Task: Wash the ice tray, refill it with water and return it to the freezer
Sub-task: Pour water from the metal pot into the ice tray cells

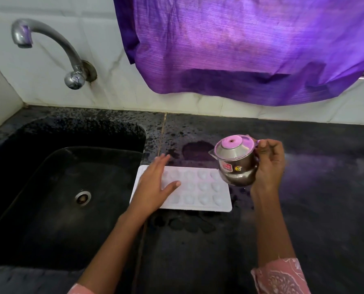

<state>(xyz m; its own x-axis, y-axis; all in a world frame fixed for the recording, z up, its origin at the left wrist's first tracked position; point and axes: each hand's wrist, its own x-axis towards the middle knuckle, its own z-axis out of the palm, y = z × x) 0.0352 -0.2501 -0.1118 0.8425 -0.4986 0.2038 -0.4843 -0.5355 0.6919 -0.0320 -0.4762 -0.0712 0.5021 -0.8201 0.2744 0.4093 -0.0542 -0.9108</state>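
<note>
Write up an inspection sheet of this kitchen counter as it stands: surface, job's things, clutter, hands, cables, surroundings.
Surface: black stone counter, wet patches and droplets around the tray.
Job's things: white ice tray lies flat on the counter, right of the sink; lidded steel jug is held tilted above its right end. Whether the cells hold water cannot be told.
Clutter: nothing seen.
Hands: left hand lies over the tray's left part, fingers straight; right hand grips the jug at its handle side.
Cables: nothing seen.
Surroundings: black sink at left; tap on the tiled wall, no water running; purple cloth hanging above.
</note>
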